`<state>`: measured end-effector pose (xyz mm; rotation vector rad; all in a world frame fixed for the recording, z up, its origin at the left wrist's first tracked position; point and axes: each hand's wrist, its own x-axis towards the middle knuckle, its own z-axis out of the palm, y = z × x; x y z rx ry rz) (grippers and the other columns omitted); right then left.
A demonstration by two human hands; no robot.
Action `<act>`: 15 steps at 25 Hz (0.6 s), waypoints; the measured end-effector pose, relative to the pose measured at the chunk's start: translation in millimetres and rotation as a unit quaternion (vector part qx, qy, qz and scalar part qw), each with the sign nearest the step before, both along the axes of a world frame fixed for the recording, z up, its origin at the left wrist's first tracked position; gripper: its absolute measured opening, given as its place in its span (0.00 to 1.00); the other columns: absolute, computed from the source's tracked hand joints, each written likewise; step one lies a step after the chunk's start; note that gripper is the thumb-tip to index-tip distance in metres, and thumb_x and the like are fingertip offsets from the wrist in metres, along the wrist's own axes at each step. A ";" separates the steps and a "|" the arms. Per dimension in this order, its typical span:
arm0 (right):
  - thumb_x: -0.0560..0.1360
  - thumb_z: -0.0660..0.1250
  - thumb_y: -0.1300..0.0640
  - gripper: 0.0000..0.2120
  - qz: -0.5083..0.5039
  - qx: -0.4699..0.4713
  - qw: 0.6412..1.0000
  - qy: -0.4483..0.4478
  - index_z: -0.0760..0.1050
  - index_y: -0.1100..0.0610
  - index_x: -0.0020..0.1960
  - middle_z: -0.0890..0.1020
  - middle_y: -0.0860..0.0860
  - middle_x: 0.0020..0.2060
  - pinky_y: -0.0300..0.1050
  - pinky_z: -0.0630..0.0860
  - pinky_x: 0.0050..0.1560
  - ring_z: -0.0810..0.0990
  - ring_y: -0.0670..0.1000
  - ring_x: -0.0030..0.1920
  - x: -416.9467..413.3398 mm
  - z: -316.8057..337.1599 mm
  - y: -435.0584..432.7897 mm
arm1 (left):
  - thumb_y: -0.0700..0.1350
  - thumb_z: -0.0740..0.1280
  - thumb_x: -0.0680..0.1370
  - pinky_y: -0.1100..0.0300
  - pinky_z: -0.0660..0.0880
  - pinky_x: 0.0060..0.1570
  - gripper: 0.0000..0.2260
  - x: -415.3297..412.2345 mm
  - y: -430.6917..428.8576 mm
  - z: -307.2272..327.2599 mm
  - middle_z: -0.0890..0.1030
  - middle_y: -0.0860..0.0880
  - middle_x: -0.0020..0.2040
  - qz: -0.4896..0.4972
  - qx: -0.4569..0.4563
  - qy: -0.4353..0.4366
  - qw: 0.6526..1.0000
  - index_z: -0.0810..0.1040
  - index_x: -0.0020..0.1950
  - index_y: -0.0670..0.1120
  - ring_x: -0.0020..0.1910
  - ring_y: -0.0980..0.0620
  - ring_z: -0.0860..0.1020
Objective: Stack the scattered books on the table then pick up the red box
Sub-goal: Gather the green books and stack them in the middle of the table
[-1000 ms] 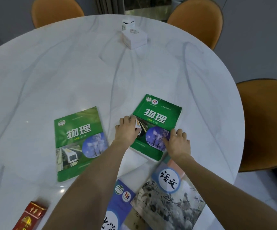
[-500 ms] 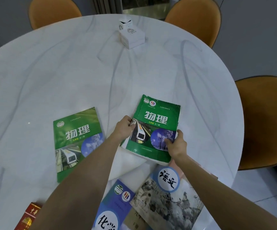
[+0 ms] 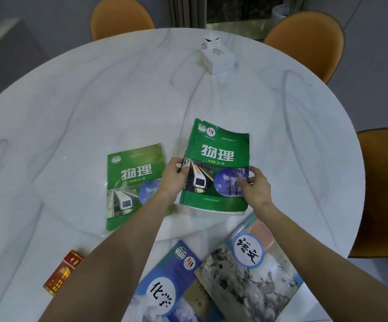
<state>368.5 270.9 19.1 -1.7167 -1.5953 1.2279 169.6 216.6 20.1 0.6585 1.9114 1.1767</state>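
I hold a green physics book raised off the round marble table. My left hand grips its left edge and my right hand grips its lower right side. A second green physics book lies flat to the left, partly under my left forearm. Near the front edge lie a blue chemistry book and a grey ink-painting book, which overlaps it. The red box rests at the front left, apart from both hands.
Two white boxes sit stacked at the far side of the table. Orange chairs stand around the table at the back left, back right and right.
Both hands took hold of the right green book, lifted it off the table and turned it more upright, shifting it left toward the other green book.
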 end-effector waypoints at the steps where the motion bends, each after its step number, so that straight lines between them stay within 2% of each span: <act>1: 0.77 0.63 0.62 0.21 0.015 0.003 1.000 0.003 0.68 0.56 0.68 0.76 0.49 0.36 0.39 0.72 0.38 0.75 0.49 0.36 -10.6 2.7 -0.4 | 0.39 0.61 0.80 0.57 0.75 0.45 0.07 -8.8 -6.6 4.7 0.79 0.42 0.52 0.016 0.006 -0.008 1.000 0.72 0.57 0.44 0.49 0.45 0.79; 4: 0.76 0.64 0.63 0.21 0.062 0.012 0.998 0.004 0.67 0.56 0.69 0.74 0.46 0.34 0.40 0.73 0.40 0.76 0.50 0.37 -43.0 8.4 -4.0 | 0.40 0.60 0.80 0.66 0.71 0.35 0.09 -33.9 -29.3 15.2 0.79 0.45 0.52 0.056 0.010 -0.026 0.998 0.70 0.60 0.44 0.44 0.53 0.79; 6: 0.76 0.64 0.63 0.22 0.098 0.025 0.995 0.003 0.68 0.56 0.68 0.74 0.44 0.32 0.36 0.72 0.35 0.75 0.46 0.33 -67.2 11.0 -9.3 | 0.40 0.60 0.80 0.67 0.70 0.33 0.10 -52.1 -47.2 19.6 0.78 0.46 0.52 0.094 0.011 -0.025 0.995 0.70 0.62 0.44 0.41 0.56 0.78; 8: 0.75 0.65 0.64 0.22 0.127 0.033 0.991 0.004 0.68 0.56 0.68 0.73 0.43 0.31 0.35 0.72 0.35 0.73 0.41 0.32 -92.2 13.0 -15.2 | 0.41 0.60 0.80 0.63 0.73 0.39 0.11 -71.1 -64.2 21.8 0.78 0.44 0.55 0.132 0.010 -0.024 0.991 0.70 0.62 0.44 0.45 0.51 0.78; 12: 0.75 0.65 0.65 0.22 0.177 0.024 0.984 0.013 0.68 0.56 0.69 0.73 0.42 0.33 0.39 0.73 0.44 0.75 0.48 0.37 -138.5 14.1 -28.1 | 0.40 0.60 0.80 0.56 0.76 0.46 0.10 -105.1 -93.0 20.5 0.79 0.40 0.58 0.187 0.018 -0.025 0.982 0.71 0.60 0.43 0.52 0.43 0.79; 15: 0.75 0.64 0.65 0.22 0.204 0.019 0.979 0.015 0.68 0.57 0.69 0.76 0.47 0.38 0.40 0.73 0.48 0.76 0.51 0.43 -167.2 10.9 -36.1 | 0.40 0.60 0.79 0.55 0.78 0.43 0.08 -126.0 -109.5 11.9 0.80 0.37 0.55 0.220 0.014 -0.031 0.975 0.71 0.59 0.43 0.49 0.42 0.80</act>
